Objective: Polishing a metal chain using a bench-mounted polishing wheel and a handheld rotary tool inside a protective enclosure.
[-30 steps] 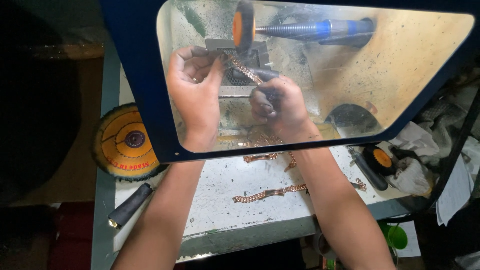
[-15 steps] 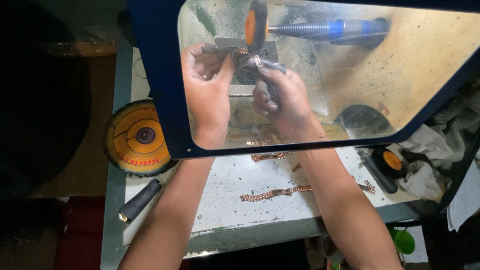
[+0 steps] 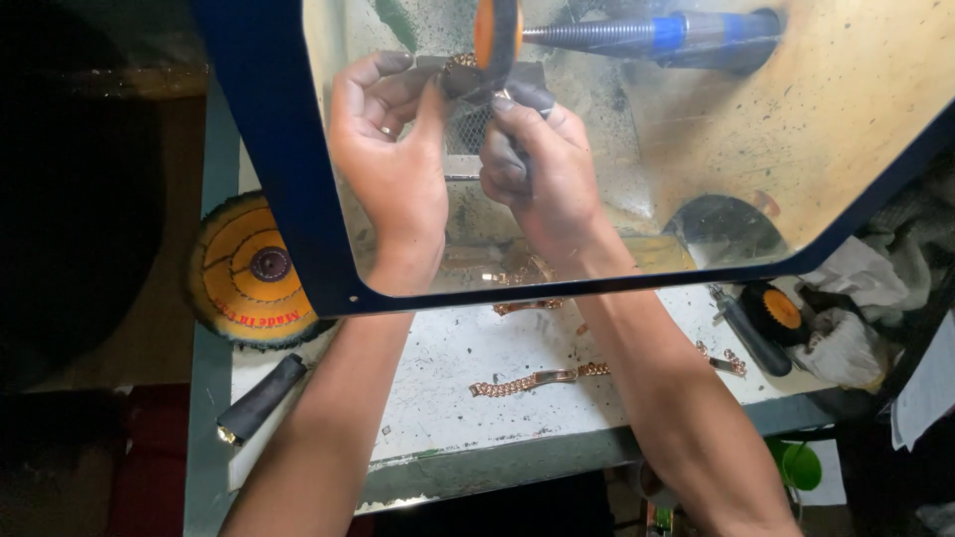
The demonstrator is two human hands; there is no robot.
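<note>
On the counter (image 3: pixel 448 348) nearest me lie a copper-coloured bracelet (image 3: pixel 537 379) and a yellow buffing wheel (image 3: pixel 249 270). Behind the clear shield (image 3: pixel 776 159), the left hand (image 3: pixel 390 164) and right hand (image 3: pixel 542 169) pinch a chain piece (image 3: pixel 460 62), fingers closed tight, against the orange polishing wheel (image 3: pixel 494 35). Polishing looks under way; turning the piece steadily seems next. The wheel hides most of the chain.
</note>
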